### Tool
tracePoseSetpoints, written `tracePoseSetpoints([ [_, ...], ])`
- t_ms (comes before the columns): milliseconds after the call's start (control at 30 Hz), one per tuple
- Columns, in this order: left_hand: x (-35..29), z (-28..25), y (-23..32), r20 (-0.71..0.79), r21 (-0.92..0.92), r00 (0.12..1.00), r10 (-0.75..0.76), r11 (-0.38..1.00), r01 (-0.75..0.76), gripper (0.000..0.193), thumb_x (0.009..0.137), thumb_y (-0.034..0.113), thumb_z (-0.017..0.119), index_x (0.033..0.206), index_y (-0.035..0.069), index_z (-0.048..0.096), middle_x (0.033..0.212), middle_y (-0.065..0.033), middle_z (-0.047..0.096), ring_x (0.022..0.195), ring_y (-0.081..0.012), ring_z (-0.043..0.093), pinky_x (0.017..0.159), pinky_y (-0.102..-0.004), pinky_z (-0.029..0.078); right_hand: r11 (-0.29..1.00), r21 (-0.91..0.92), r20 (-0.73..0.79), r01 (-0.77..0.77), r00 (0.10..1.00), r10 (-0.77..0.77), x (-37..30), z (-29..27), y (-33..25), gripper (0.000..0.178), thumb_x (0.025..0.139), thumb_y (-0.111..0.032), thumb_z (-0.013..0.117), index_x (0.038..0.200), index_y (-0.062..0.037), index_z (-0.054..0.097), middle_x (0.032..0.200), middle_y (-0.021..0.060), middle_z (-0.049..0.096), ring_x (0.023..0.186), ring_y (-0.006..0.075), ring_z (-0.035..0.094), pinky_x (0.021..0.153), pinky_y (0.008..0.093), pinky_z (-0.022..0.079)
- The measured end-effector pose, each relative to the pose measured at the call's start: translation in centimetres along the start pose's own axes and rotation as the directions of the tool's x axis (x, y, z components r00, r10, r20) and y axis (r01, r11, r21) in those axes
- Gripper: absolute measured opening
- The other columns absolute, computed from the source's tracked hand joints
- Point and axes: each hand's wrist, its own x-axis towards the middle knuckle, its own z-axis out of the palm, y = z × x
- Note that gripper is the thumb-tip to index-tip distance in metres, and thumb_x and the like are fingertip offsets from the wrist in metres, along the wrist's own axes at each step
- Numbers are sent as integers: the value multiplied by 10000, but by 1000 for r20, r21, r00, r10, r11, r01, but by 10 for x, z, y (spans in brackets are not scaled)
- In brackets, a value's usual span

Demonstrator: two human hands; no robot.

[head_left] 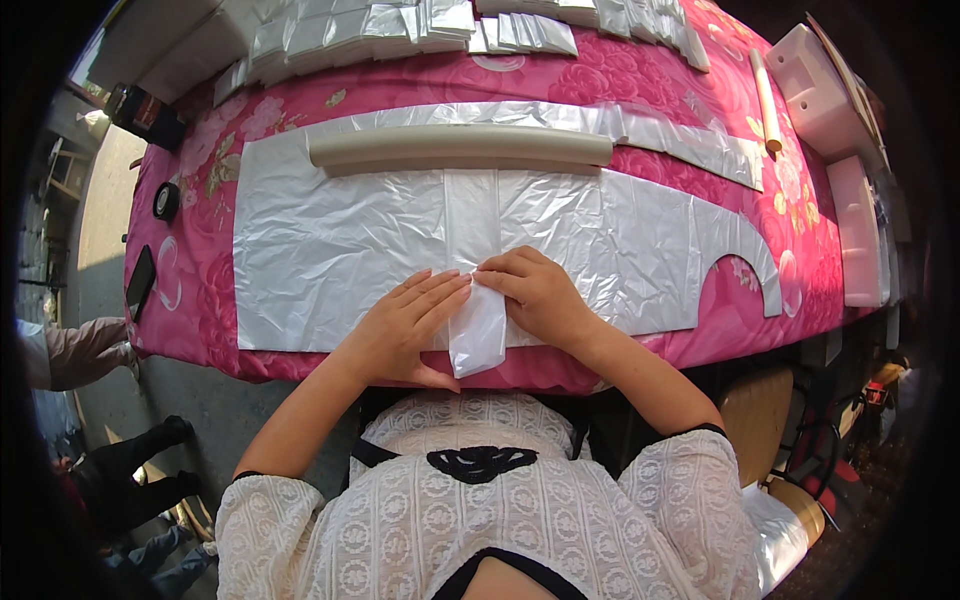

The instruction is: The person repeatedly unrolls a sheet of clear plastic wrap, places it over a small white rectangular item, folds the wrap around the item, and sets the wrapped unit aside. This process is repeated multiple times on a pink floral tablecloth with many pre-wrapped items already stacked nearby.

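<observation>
A flat layer of white plastic bags (330,250) lies across the table, with handle cut-outs at its right end. On it, close to the near edge, a narrow folded plastic bag (478,338) sits between my hands. My left hand (405,325) rests flat beside the fold, its fingers stretched out and the fingertips at the fold's upper end. My right hand (537,297) pinches that upper end between thumb and curled fingers. Beyond my hands a long pale tube (460,148) lies across the bags.
Stacks of folded white bags (350,35) line the far edge of the pink flowered tablecloth (680,80). At the left are a dark jar (145,117), a black tape roll (166,201) and a phone (141,282). A thin roll (766,100) and white foam boxes (855,230) are right.
</observation>
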Motion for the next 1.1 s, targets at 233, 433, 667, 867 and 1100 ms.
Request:
tracePoseSetpoints([
  [233,-1,32,-25,-187,41,977,-101,993,111,410,750,124,607,1138,5,546,1008,-144,619,923,-303,592,822,-393,455,998,10,-7,-67,998,67,2,-6,-1,242,695,-31,637,935,-58,647,912,51,632,849,235,577,751,328,484],
  [433,31,22,-16,-177,-469,757,-629,730,497,361,849,123,558,1170,-31,502,927,-154,624,764,-302,603,721,-385,477,721,285,188,-631,775,604,30,-18,0,168,781,-142,602,814,10,666,664,91,636,591,193,600,589,293,474],
  [667,25,39,-9,-160,103,945,-287,947,305,664,828,206,553,1366,-40,252,1410,-202,289,1307,-342,282,1060,-421,243,503,274,432,-820,572,697,54,-26,21,232,763,-191,636,672,22,631,565,73,615,507,125,587,521,264,460],
  [867,20,56,-8,-54,252,922,-384,888,385,724,835,329,529,1376,-42,225,1449,-193,216,1356,-299,198,1092,-438,149,650,130,221,-749,661,718,43,-22,-6,327,726,-198,695,961,1,585,768,100,642,678,182,620,630,308,483],
  [1100,35,44,-13,-173,237,938,-301,911,337,646,723,180,629,1271,-64,387,1272,-206,450,1158,-319,454,964,-408,346,926,-364,58,97,995,-82,30,-5,30,526,725,-196,687,1198,-46,512,1287,111,470,1223,248,408,999,369,361],
])
